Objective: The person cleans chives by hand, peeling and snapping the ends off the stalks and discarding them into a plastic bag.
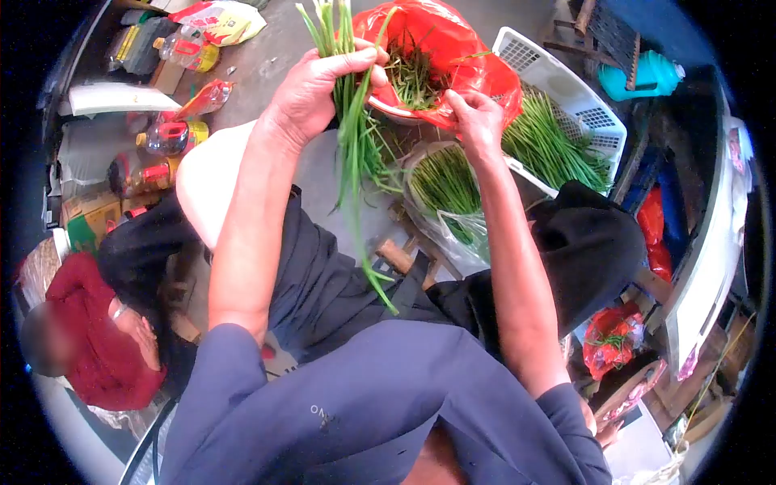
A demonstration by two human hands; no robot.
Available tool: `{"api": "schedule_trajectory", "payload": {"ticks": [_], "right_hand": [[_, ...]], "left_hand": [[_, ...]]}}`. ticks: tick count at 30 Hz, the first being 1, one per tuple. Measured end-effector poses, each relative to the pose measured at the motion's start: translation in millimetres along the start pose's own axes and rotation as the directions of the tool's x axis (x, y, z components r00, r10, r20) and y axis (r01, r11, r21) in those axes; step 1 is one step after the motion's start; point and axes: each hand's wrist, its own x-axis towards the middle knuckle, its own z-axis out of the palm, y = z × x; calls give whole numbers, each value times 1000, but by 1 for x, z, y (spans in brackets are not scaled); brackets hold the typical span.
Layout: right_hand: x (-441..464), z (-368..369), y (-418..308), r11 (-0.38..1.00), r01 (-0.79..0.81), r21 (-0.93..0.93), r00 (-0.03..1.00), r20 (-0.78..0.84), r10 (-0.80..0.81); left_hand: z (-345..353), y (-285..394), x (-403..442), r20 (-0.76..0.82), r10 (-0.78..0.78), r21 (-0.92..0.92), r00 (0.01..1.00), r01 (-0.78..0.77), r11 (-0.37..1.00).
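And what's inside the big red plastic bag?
The red plastic bag holds a loose heap of green and brownish plant scraps. Whatever lies beneath them is hidden, and the left hand with its green stalks covers part of the bag's left side.

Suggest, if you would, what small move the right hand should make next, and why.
I would probably bring the right hand over to the green stalks and pick off a straggling blade: the left hand grips the bunch, some blades hang unevenly below it, and the red bag beside it holds plant scraps.
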Motion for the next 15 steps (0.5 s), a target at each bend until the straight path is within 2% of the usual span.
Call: {"api": "schedule_trajectory", "payload": {"ticks": [1, 3, 4, 5, 7, 8, 9, 11, 13, 15], "right_hand": [[1, -6, 5, 1000, -2, -4, 1000, -4, 2], [-2, -16, 5, 978, -98, -185, 994, -71, 86], [-7, -19, 2, 982, -176, -69, 982, -75, 170], [-13, -24, -2, 981, -182, -72, 981, -76, 176], [-25, -40, -8, 964, -248, -93, 962, 91, 256], [-26, -50, 0, 948, -267, -173, 940, 170, 296], [-28, -57, 18, 945, -273, -178, 938, 167, 303], [-32, -65, 55, 901, -133, -412, 922, 281, 265], [-42, -61, 75, 771, -135, -622, 886, 273, 375], [-49, -55, 109, 694, -41, -719, 868, 318, 381]], "left_hand": [[-1, 0, 1, 4, -3, -4, 1000, 3, 1000], [-2, 1, 4, 43, 34, -54, 999, -32, 998], [-3, 1, 6, 60, 38, -68, 997, -34, 997], [-4, 1, 7, 59, 33, -71, 998, -29, 997], [-7, 3, 9, 35, 48, -134, 998, -43, 990], [-8, 5, 9, 46, 41, -177, 998, -32, 984], [-5, 6, 7, 17, 46, -163, 999, -43, 986], [-10, 5, 8, 63, 95, -166, 993, -84, 983], [-14, 5, 8, 2, 54, -137, 999, -54, 989], [-13, 4, 7, -11, 109, -30, 994, -109, 994]]}}
